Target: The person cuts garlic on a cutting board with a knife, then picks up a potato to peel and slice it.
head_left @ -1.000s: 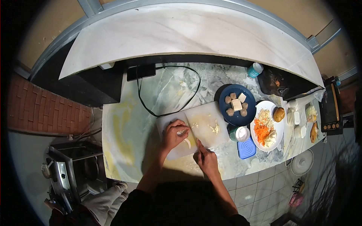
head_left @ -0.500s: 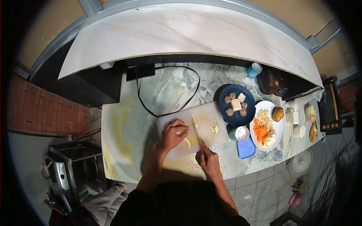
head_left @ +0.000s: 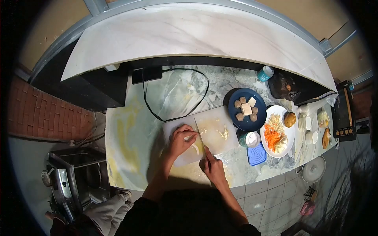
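On the left part of a white cutting board (head_left: 220, 145), my left hand (head_left: 182, 141) is closed in a pinch on a small pale piece. A pale curved slice (head_left: 195, 148) lies on the board just below its fingertips. My right hand (head_left: 214, 168) is wrapped round the handle of a knife (head_left: 200, 133), at the board's near edge. The blade points away from me across the board, just right of my left fingertips. Small chopped pale bits (head_left: 223, 133) lie on the board to the right of the blade.
Behind the board's right side is a blue plate (head_left: 234, 96) with balls and pale blocks. A white plate (head_left: 290, 141) holds grated orange and pale food. A jar (head_left: 252, 139) and blue lid (head_left: 257, 155) stand between. A black cable (head_left: 208, 84) loops behind. Another person's legs (head_left: 108, 210) show lower left.
My right hand and the knife have shifted slightly left, toward my left hand. My left hand has hardly moved.
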A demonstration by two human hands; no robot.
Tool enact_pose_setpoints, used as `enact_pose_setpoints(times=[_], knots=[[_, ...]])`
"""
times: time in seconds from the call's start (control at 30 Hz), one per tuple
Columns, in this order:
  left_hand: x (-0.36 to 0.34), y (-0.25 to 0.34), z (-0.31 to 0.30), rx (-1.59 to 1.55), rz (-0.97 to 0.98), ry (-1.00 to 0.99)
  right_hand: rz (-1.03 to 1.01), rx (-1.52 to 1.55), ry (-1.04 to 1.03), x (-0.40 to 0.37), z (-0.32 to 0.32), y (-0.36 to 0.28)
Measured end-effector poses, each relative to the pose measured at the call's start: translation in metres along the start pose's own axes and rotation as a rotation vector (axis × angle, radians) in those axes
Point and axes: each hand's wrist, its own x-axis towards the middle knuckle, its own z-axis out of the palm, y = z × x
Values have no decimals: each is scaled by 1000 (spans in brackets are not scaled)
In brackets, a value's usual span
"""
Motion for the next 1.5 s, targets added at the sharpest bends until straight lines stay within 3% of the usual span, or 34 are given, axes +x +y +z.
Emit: enact_pose_setpoints(times=[0.57, 0.77, 1.03, 1.27, 1.33, 1.5], knots=[[1, 1, -2, 17, 14, -11, -48, -97, -21, 9, -4, -3], [0, 0, 1, -7, -21, -9, 55, -120, -98, 0, -11, 7], [0, -2, 1, -4, -12, -11, 101, 24, -11, 2, -6, -6], [0, -2, -2, -22, 21, -12, 118, 17, -44, 2, -3, -9], [0, -3, -4, -39, 22, -10, 15, 5, -44, 2, 0, -2], [-1, -3, -2, -35, 3, -8, 98, -1, -56, 3, -3, -10]])
